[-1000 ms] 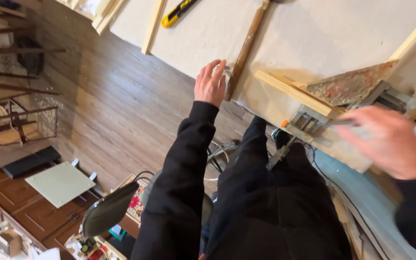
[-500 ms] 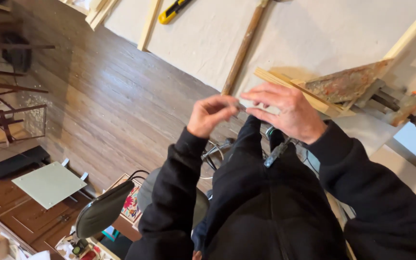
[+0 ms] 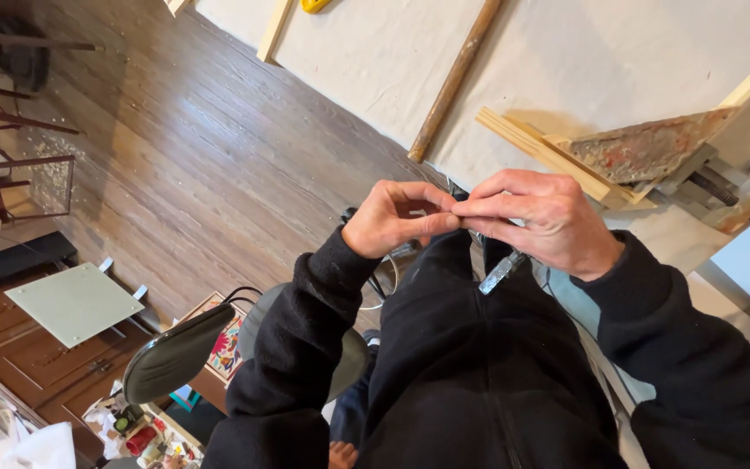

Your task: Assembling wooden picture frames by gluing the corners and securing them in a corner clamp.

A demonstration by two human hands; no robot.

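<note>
— Cream cloth-covered workbench (image 3: 618,61) ahead, long brown wooden stick (image 3: 453,82) lying across it?
— Yes. Our left hand (image 3: 392,221) and right hand (image 3: 540,221) meet fingertip to fingertip above our dark jacket, pinching something too small to tell.

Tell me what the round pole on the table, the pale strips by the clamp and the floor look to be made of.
Round pole: apparently unfinished wood, brown and mottled, with a worn, rough look. Pale strips: likely raw softwood, light and square-edged, with no visible varnish. Floor: dark brown wood planks or a wood-look laminate, with grain lines and a slight sheen; the picture cannot settle which.
</note>
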